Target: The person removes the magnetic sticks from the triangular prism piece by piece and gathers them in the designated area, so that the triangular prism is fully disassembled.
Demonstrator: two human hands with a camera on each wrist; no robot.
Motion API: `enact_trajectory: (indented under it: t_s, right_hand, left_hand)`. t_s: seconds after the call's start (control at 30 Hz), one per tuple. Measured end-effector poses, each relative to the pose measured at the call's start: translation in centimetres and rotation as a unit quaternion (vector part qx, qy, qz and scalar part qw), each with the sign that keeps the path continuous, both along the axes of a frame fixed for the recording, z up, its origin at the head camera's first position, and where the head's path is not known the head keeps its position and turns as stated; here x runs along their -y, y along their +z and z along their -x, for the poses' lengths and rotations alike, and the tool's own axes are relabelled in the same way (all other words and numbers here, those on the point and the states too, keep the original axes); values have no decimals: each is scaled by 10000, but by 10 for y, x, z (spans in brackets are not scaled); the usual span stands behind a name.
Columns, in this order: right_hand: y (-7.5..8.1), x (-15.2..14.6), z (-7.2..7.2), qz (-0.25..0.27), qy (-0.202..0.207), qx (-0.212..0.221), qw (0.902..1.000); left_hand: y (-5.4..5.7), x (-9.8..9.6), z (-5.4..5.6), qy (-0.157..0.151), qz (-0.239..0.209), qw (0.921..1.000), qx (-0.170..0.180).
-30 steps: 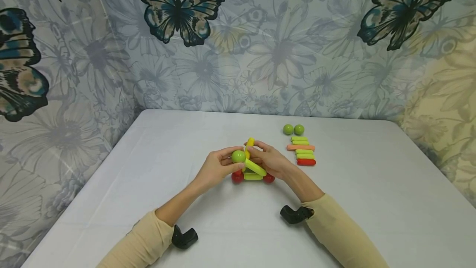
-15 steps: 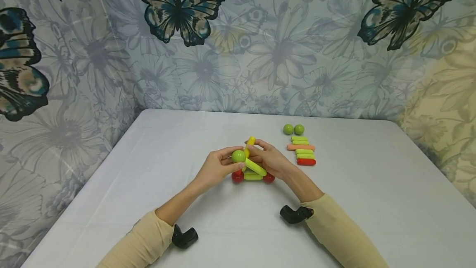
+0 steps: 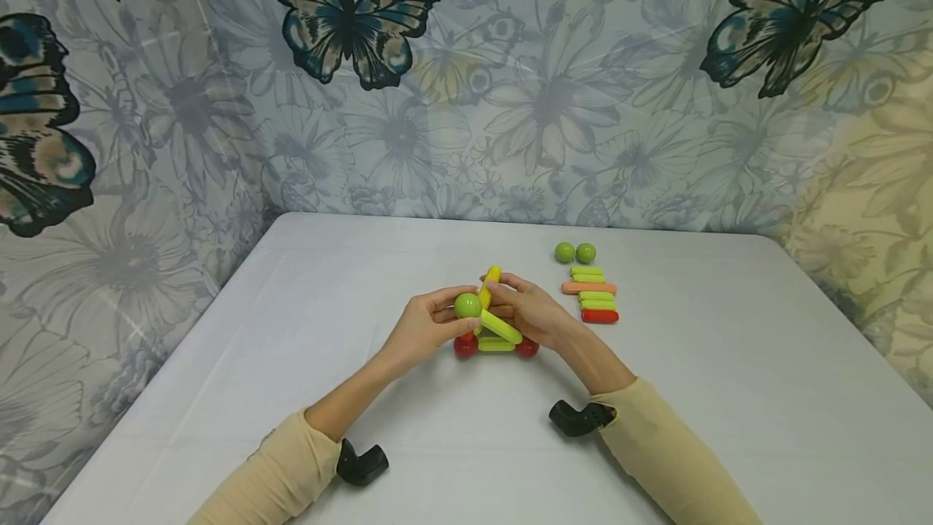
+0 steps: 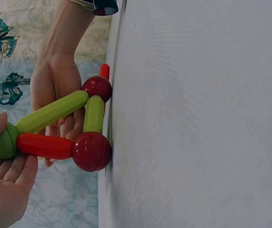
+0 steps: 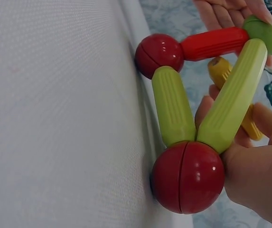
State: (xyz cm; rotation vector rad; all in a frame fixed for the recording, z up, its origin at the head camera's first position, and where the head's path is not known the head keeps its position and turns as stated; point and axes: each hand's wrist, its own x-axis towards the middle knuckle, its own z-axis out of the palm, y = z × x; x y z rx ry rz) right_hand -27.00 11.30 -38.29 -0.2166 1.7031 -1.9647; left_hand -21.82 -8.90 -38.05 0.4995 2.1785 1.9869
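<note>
A small frame of rods and balls stands on the white table. Two dark red balls (image 3: 465,346) (image 5: 188,176) form its near base corners, joined by a short lime rod (image 4: 93,115). A red rod (image 4: 45,146) and a longer lime rod (image 3: 501,326) slope up to a green ball (image 3: 467,305) at the top. My left hand (image 3: 423,329) pinches that green ball between thumb and fingers. Behind the frame, my right hand (image 3: 538,317) holds a yellow rod (image 3: 493,275) between thumb and fingers, tilted, its upper end sticking out. The yellow rod's lower end is hidden in the head view.
Right of the frame lie two green balls (image 3: 564,252) and, in a column, several short lime rods (image 3: 586,271), an orange rod (image 3: 589,288) and a red rod (image 3: 600,317). A papered wall with butterflies (image 3: 350,23) rises behind the table (image 3: 408,460).
The yellow rod in my right hand has shifted very slightly up and to the right. My left hand stays on the green ball, and the frame stands as before.
</note>
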Motion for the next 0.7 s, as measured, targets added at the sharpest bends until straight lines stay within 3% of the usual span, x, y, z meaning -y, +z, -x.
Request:
enact_trajectory:
  t_s: [0.13,0.7]
  right_hand:
    - [1,0,0,32,-12,42,10000]
    - [1,1,-2,-32,-61,-3,10000]
  left_hand:
    - [4,0,-2,1,39,10000,32]
    - [2,0,-1,26,52,10000,50]
